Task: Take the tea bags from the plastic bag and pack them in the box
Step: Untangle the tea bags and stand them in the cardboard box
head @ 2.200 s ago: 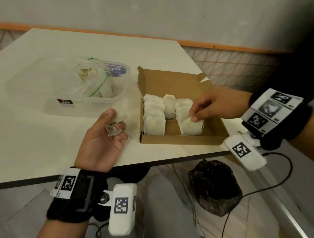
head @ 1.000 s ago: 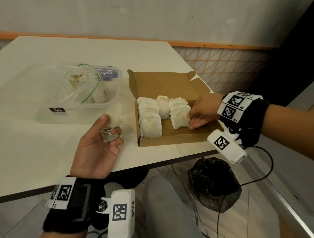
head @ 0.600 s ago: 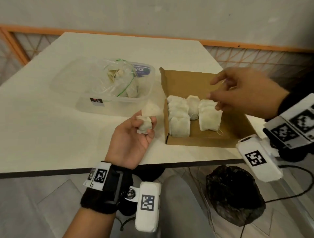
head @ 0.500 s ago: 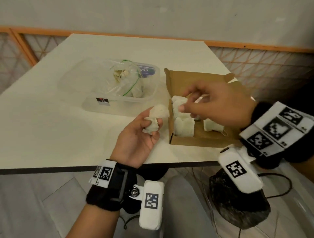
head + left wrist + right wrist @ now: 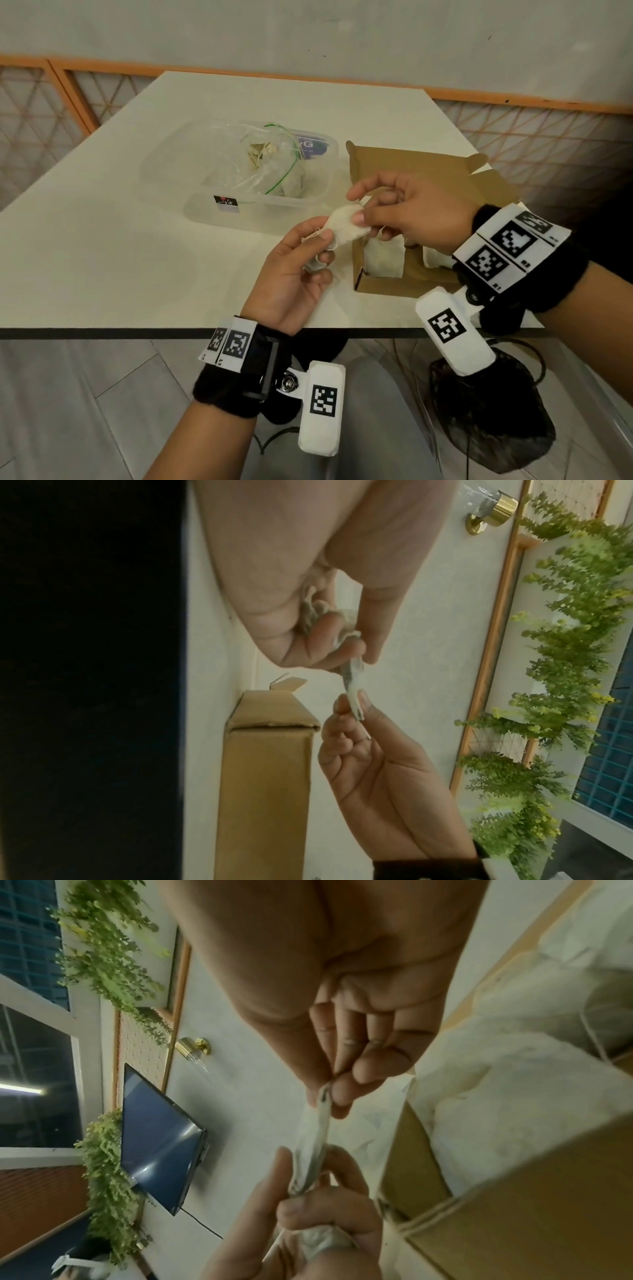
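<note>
Now that my right hand [image 5: 407,212] has left the box [image 5: 428,219], it pinches a tea bag [image 5: 346,224] my left hand [image 5: 294,270] still grips; next goes in.

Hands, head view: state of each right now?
Left hand: closed on a bunch of tea bags, thumb on the top tea bag.
Right hand: pinching that top tea bag's other end.

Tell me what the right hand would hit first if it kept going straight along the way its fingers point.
Probably the left hand: the right hand points leftward at it, both pinching the same tea bag. Depth is unclear.
</note>
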`<control>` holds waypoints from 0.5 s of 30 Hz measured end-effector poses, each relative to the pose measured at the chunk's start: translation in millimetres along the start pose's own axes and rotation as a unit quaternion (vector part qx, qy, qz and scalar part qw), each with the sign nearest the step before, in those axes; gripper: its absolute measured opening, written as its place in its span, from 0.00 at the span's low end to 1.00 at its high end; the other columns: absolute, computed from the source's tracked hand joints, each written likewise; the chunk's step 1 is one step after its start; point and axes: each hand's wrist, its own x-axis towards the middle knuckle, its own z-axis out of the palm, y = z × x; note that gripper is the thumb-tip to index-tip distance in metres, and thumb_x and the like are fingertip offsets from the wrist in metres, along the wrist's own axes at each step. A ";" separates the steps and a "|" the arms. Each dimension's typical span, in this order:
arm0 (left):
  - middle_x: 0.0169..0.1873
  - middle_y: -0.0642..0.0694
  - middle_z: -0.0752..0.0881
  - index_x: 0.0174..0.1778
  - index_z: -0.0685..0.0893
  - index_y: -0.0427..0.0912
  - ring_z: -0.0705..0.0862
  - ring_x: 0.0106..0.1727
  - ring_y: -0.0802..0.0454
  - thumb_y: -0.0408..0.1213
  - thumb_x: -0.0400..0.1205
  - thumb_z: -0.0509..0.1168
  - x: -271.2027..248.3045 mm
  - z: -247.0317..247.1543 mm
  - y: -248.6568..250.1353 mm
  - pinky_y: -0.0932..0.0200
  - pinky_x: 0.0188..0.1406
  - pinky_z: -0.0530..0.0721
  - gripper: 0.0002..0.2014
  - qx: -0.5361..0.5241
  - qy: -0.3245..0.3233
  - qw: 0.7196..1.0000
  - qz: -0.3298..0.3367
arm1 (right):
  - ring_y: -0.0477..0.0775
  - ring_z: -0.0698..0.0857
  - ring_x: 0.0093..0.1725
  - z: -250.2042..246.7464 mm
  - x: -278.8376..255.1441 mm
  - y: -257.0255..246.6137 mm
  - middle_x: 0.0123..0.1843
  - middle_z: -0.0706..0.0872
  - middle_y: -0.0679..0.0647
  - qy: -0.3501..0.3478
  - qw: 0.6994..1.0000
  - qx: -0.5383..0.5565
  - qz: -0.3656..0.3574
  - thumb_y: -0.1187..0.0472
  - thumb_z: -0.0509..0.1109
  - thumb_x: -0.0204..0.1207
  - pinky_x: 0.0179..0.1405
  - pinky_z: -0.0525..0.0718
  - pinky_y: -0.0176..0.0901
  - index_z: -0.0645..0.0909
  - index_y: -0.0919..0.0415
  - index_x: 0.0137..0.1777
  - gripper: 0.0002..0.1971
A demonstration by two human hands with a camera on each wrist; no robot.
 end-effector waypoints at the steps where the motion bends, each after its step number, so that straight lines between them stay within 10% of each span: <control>1: 0.28 0.53 0.82 0.45 0.84 0.45 0.75 0.27 0.62 0.31 0.71 0.67 0.0 -0.5 0.3 0.72 0.20 0.66 0.09 -0.010 0.003 1.000 0.003 | 0.39 0.79 0.23 -0.4 -0.3 0.9 0.34 0.81 0.58 -0.002 1.000 0.008 -0.002 0.72 0.70 0.73 0.26 0.79 0.29 0.79 0.60 0.52 0.10; 15: 0.30 0.54 0.83 0.44 0.81 0.48 0.78 0.30 0.61 0.31 0.73 0.66 0.4 -1.6 1.3 0.73 0.20 0.69 0.08 -0.062 0.009 0.998 0.028 | 0.47 0.86 0.33 3.0 -7.2 11.7 0.35 0.82 0.57 0.011 0.997 0.065 -0.044 0.78 0.66 0.74 0.36 0.87 0.35 0.79 0.60 0.39 0.11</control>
